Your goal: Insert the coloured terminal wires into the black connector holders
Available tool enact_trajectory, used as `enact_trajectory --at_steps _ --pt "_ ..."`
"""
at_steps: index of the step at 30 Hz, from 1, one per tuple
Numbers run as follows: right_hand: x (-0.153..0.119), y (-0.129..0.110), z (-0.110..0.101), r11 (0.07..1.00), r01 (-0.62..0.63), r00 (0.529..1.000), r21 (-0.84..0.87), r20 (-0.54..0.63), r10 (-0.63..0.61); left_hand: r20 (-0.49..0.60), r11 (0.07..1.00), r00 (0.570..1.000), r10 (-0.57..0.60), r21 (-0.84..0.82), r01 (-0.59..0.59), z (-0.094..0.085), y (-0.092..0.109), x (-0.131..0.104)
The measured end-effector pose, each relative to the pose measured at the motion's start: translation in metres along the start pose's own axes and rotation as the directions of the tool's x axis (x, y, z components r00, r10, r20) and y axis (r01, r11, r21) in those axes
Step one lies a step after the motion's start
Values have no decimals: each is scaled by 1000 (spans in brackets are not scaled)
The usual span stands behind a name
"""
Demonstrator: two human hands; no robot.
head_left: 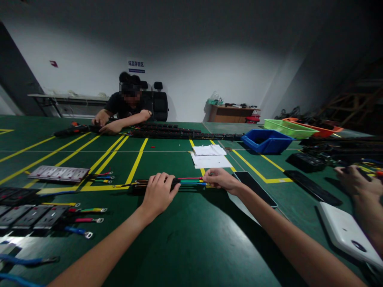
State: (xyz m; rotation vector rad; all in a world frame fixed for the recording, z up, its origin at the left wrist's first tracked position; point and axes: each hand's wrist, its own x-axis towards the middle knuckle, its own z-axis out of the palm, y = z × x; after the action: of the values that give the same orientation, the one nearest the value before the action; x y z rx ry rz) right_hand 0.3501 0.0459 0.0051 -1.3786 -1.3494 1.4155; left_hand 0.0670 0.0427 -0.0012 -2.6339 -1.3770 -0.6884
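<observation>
At twelve o'clock on the green table [179, 247], a slim dark strip [140, 183] lay crosswise, with coloured wires [190, 182] running from it toward three o'clock. The left hand [160, 190] was wrapped over the strip; the right hand [220, 180] seemed to pinch the coloured wires near their ends, though that contact was too small to read surely. The strip was probably light and stiff, best held by its body; the coloured wires likely bent softly and suited a fingertip hold.
</observation>
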Motion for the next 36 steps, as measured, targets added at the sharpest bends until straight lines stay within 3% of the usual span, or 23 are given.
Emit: enact_trajectory --at_steps 5,10,17,21,36 --pt "2 2 -2 997 25 999 71 19 -26 5 1000 1000 -1 -15 1 0 0 0" --pt "5 6 -3 1000 12 1000 -27 21 -11 9 1000 1000 -5 -19 5 1 -1 0" --pt "-6 -10 -2 966 12 998 257 59 -28 6 1000 1000 5 0 -5 -1 0 0" --pt "-5 -8 -3 943 11 998 334 48 -28 -10 1000 1000 10 28 -10 -1 0 1" --pt "-5 -2 -1 951 -24 997 309 76 0 -12 1000 1000 14 7 -14 1 -1 1"
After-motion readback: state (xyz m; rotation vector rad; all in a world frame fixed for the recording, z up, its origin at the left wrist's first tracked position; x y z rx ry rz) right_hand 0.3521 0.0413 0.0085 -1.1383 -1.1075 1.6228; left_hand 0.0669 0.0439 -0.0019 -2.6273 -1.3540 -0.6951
